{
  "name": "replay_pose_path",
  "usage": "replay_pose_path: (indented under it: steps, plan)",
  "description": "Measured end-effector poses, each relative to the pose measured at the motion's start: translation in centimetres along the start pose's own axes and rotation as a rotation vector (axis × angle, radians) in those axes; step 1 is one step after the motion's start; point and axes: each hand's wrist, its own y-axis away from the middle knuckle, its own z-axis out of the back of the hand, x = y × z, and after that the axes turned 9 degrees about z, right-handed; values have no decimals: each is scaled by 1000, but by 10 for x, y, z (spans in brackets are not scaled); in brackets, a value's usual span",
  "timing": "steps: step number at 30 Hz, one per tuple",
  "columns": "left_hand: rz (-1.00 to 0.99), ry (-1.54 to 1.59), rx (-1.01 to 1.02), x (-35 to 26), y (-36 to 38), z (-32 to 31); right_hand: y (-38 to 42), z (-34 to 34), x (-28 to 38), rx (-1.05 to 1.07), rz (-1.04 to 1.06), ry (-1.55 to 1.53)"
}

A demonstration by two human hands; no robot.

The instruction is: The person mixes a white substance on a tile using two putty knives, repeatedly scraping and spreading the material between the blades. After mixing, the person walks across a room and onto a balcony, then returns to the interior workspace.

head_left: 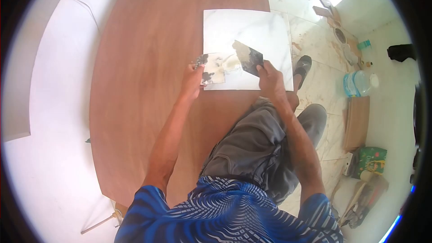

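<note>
A white marbled tile point(243, 24) lies flat on the brown wooden table point(148, 63). Over its lower left part, my left hand point(192, 80) is closed on the left edge of a flat square putty blade point(216, 69). Cream paste covers most of that blade, with dark metal showing in patches near the edge. My right hand point(272, 78) grips a second, dark putty blade point(253, 60) by its lower right corner, thumb on top. Beige paste coats its upper left part. The two blades are tilted toward each other, their pasty edges close together above the tile.
Beside the table on the right, the tiled floor point(317, 49) holds a large plastic water bottle point(357, 83), cardboard point(357, 121) and a green bag point(372, 161). Offcuts lie along the wall. My shoe point(303, 69) is near the tile's right edge. A white surface point(58, 108) borders the table's left.
</note>
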Motion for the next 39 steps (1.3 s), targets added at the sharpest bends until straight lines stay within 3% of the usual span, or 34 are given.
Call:
replay_pose_path:
  steps: [2,9,12,21,24,27,33,39]
  plan:
    - [71,20,51,-10,2,-18,4,-5,19,29,-128,-5]
    - [185,91,112,-31,19,-36,15,-14,30,-35,603,-133]
    - [117,41,146,-43,19,-38,17,-10,20,-27,726,17]
    - [164,127,126,-77,9,-22,19,0,-18,-63,705,201]
    - [-109,4,97,-90,16,-23,27,-1,-20,-84,427,162]
    - [-243,-180,44,-96,20,-29,30,6,2,-216,453,212]
    - [-251,-422,49,-96,20,-44,52,5,45,-113,544,338]
    - [-308,-500,43,-87,7,-47,46,-20,31,-107,597,355]
